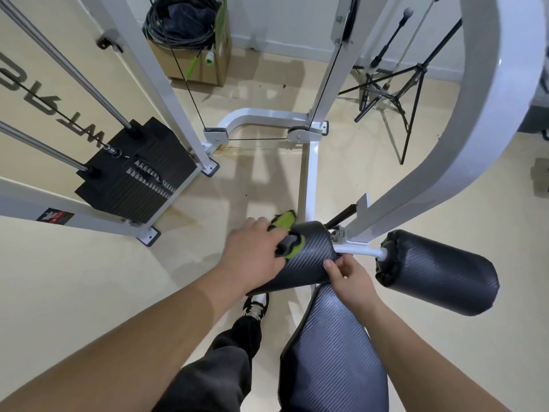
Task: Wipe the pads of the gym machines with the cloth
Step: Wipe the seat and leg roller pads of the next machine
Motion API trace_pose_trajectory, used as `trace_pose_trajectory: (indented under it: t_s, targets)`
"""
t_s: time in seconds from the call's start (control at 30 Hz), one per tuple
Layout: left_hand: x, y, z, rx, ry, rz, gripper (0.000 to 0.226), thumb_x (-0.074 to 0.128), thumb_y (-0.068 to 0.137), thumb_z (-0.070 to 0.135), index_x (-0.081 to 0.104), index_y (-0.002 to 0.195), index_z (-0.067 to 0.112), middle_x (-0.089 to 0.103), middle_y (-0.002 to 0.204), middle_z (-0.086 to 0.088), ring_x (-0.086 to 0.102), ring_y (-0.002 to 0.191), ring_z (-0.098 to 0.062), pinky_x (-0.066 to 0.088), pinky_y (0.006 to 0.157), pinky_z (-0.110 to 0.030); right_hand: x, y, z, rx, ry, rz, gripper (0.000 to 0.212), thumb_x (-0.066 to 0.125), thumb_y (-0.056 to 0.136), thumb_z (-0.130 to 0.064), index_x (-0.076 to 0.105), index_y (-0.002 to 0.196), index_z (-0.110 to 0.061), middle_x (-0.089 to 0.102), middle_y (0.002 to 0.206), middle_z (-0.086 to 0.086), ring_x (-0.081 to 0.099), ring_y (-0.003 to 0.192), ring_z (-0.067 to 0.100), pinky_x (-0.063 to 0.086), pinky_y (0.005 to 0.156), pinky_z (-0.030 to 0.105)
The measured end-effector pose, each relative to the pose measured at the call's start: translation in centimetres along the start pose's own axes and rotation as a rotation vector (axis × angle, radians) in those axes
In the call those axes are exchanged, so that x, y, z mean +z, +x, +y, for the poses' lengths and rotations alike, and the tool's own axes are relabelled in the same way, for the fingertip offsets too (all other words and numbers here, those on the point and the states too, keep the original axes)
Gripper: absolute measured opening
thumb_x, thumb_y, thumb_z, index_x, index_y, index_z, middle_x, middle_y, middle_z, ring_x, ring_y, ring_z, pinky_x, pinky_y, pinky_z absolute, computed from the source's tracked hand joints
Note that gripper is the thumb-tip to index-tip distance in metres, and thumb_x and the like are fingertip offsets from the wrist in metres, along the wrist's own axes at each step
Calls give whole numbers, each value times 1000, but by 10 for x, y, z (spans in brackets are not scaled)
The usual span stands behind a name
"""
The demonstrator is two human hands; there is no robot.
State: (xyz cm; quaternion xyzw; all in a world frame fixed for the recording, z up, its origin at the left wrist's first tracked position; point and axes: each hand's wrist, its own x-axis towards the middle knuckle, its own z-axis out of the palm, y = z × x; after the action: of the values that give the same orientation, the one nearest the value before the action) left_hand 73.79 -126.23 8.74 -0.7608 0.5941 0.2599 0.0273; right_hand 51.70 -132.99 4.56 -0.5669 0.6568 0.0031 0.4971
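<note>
Looking down through the head camera, I am watching the left hand (252, 254) gripping a bunched green and grey cloth (289, 233), its fingers curling around the fabric and pressing it onto the outer end of a black, carbon-weave vinyl roller pad (306, 260). The right hand (347, 275) is steadying the same roller at its inner end, thumb and fingers pinching the edge of the vinyl just beside the white crossbar (356, 250). A second black roller pad (436, 272) is sitting on the other side of that bar, untouched. Below both, a long black textured seat pad (332, 346) is running toward me. The curved white steel frame (475, 114) is rising on the right, and a black weight stack (136, 171) on chrome guide rods is standing to the left. All of it is resting on a glossy cream floor (74, 278), which is showing soft shadows and a few dark marks. Against the far wall, a brown cardboard box (193, 66) holding coiled black cable is standing, with a folded black tripod stand (392, 84) well apart to its right.
</note>
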Motion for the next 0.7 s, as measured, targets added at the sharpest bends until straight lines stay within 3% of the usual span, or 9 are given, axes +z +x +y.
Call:
trace_pose_trajectory:
  t_s: [0.1, 0.17, 0.27, 0.4, 0.5, 0.57, 0.7]
  targets:
    - [4, -26, -23, -129, -9, 74, 47, 56, 86, 45, 58, 131, 30, 56, 116, -4, 53, 110, -29, 50, 79, -39, -1, -6, 2, 47, 17, -53, 24, 65, 102, -27, 57, 98, -5, 68, 90, -1, 60, 78, 11, 41, 67, 22]
    - [4, -22, -10, -184, -2, 58, 47, 56, 89, 45, 56, 132, 27, 55, 120, -6, 51, 112, -28, 50, 81, -40, -5, 1, -9, 74, 45, -62, 25, 68, 98, -28, 59, 104, -5, 66, 92, -1, 61, 81, 15, 45, 71, 28]
    - [4, 4, 28, -118, 17, 62, 44, 56, 91, 45, 57, 131, 26, 53, 127, -7, 48, 120, -30, 48, 88, -43, -5, 11, -29, 75, 234, -49, 31, 70, 95, -37, 59, 121, -27, 71, 104, -6, 69, 94, 18, 56, 88, 40]
    - [3, 34, 58, 87, -59, -27, 44, 58, 92, 36, 55, 135, 27, 47, 141, -7, 41, 128, -32, 43, 98, -49, 7, 13, -28, 16, 162, 36, 15, 61, 99, -16, 67, 113, -18, 66, 77, 0, 60, 71, 19, 50, 71, 32]
    - [0, 24, 40, 125, -36, -26, 45, 60, 90, 39, 55, 134, 33, 47, 142, -3, 42, 127, -30, 42, 98, -46, 6, 4, -22, -3, 236, 89, 10, 63, 99, -7, 66, 101, -17, 65, 82, -4, 60, 74, 15, 48, 69, 24]
    - [1, 2, 14, 72, 8, -19, 44, 59, 87, 43, 56, 130, 34, 50, 133, 0, 45, 123, -28, 43, 95, -43, 4, -3, -14, 27, 252, 82, 8, 66, 98, -6, 64, 95, -13, 67, 87, -4, 61, 77, 12, 47, 70, 23]
    - [7, -29, -11, -111, -9, 56, 43, 56, 86, 44, 57, 128, 34, 51, 126, 0, 47, 116, -28, 43, 86, -41, -3, -2, -6, 104, 232, -17, 8, 68, 98, -14, 63, 94, -10, 73, 94, 2, 62, 81, 16, 48, 78, 34]
